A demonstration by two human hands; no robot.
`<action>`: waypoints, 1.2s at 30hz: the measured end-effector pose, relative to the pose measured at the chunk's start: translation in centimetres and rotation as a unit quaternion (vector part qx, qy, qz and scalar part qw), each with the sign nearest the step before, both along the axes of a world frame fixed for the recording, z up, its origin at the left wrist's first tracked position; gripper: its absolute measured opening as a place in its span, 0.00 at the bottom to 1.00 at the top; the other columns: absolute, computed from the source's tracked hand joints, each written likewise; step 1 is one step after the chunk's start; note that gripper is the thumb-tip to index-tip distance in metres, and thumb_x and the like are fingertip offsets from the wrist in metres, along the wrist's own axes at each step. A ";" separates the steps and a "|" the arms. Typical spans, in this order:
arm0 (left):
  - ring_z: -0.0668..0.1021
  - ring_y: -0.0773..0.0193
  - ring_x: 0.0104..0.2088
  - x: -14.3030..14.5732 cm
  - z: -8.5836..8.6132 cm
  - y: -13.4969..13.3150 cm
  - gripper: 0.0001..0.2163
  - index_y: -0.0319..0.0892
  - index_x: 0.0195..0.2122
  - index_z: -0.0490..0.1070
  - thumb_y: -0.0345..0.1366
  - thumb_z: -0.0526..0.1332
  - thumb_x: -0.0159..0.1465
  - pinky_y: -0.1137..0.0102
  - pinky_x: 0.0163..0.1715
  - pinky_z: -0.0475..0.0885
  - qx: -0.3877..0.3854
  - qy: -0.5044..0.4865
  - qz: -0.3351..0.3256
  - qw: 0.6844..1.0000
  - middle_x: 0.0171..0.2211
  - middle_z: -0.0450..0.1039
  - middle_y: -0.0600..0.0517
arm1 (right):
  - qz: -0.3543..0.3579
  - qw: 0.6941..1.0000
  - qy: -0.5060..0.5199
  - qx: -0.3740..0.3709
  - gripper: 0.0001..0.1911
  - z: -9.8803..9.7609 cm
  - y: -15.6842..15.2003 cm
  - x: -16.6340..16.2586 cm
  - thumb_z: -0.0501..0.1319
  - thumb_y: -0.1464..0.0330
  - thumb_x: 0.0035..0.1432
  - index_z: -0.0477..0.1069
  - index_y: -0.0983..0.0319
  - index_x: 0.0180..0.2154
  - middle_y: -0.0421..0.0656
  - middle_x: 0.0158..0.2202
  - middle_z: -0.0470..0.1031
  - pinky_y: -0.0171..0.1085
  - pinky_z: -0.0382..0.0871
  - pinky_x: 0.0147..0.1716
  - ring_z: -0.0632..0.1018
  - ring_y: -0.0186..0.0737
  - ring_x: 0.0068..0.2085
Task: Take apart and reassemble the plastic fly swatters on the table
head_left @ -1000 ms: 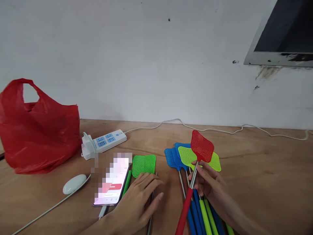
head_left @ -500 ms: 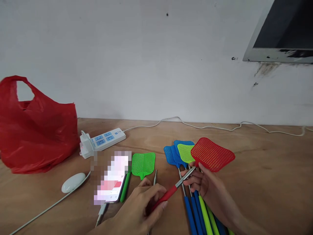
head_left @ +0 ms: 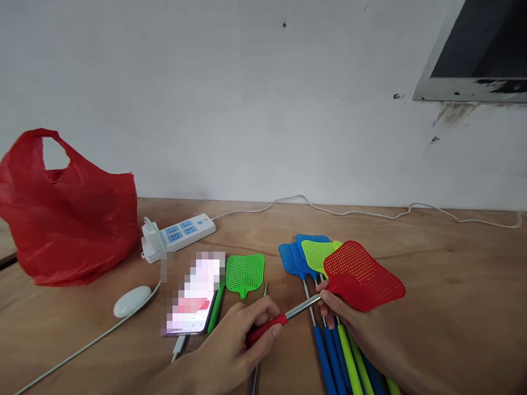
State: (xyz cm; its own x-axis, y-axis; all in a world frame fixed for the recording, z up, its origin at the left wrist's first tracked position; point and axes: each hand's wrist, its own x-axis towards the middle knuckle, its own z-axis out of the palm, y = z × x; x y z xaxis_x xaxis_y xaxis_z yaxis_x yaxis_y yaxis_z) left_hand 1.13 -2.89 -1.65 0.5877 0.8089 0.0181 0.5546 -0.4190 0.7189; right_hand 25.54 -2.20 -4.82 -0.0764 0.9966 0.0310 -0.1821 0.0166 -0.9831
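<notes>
Since the earlier frames the red fly swatter (head_left: 354,274) has tipped from upright to nearly flat, and the left hand (head_left: 234,345) has come off the desk (head_left: 453,307) to take its red grip.

At nine o'clock a red plastic bag (head_left: 69,214) slumps against the wall, handles up. Toward ten o'clock a white power strip (head_left: 179,236) lies by the back edge, its cord (head_left: 370,214) trailing right along the wall. Nearer, a white mouse (head_left: 132,300) sits beside a phone (head_left: 193,299), whose screen faces up, probably to be read while working. Just right of the phone lies a green handle (head_left: 216,310), and a loose green swatter head (head_left: 246,272) rests next to a bare metal rod (head_left: 259,340), apparently taken apart.

At six o'clock the left hand is clamped on the red grip, fingers curled round it. The right hand (head_left: 349,318), toward five o'clock, pinches the metal shaft just below the red head, so the swatter is held crosswise between both hands above the desk, seemingly so the shaft can be worked lengthwise. Under it, blue and lime swatters (head_left: 308,255) lie bundled, heads at twelve o'clock, handles toward the person. At two o'clock a dark window frame (head_left: 473,60) cuts the wall.
</notes>
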 end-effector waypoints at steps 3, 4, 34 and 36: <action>0.64 0.65 0.30 -0.1 0.6 0.1 0.13 0.44 0.39 0.66 0.46 0.49 0.73 0.71 0.31 0.59 -0.036 -0.006 -0.021 0.999 0.27 0.61 0.57 | 0.027 0.999 -0.008 -0.014 0.16 0.3 -0.2 0.0 0.68 0.54 0.56 0.78 0.60 0.37 0.40 0.27 0.76 0.37 0.69 0.29 0.75 0.37 0.27; 0.64 0.65 0.30 -0.1 0.7 0.2 0.13 0.44 0.39 0.66 0.47 0.49 0.72 0.71 0.31 0.59 -0.049 -0.010 -0.026 0.998 0.27 0.61 0.57 | 0.033 0.999 -0.007 -0.019 0.17 0.4 -0.2 -0.1 0.68 0.53 0.55 0.78 0.60 0.37 0.40 0.27 0.76 0.37 0.70 0.29 0.75 0.37 0.26; 0.61 0.67 0.28 0.5 0.2 0.2 0.20 0.44 0.29 0.59 0.54 0.48 0.71 0.72 0.27 0.58 -0.106 -0.030 -0.048 0.993 0.25 0.55 0.59 | 0.039 0.999 -0.014 -0.031 0.21 0.8 -0.7 -0.6 0.70 0.50 0.50 0.74 0.60 0.35 0.39 0.25 0.77 0.37 0.72 0.28 0.76 0.36 0.24; 0.62 0.66 0.28 0.9 0.5 0.0 0.19 0.44 0.31 0.61 0.53 0.48 0.72 0.73 0.27 0.59 -0.104 -0.035 -0.047 0.993 0.25 0.57 0.58 | 0.039 0.999 -0.010 -0.028 0.20 0.6 -0.9 -0.8 0.69 0.51 0.51 0.74 0.60 0.35 0.39 0.25 0.77 0.37 0.72 0.29 0.76 0.37 0.25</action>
State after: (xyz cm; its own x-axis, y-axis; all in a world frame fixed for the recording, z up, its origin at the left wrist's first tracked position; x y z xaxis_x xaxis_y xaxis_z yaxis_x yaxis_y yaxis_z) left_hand 1.99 -2.92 -1.20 0.6644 0.7407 -0.1000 0.4654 -0.3052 0.8308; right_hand 24.72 -3.07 -4.21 -0.1534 0.9878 -0.0265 -0.1615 -0.0515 -0.9855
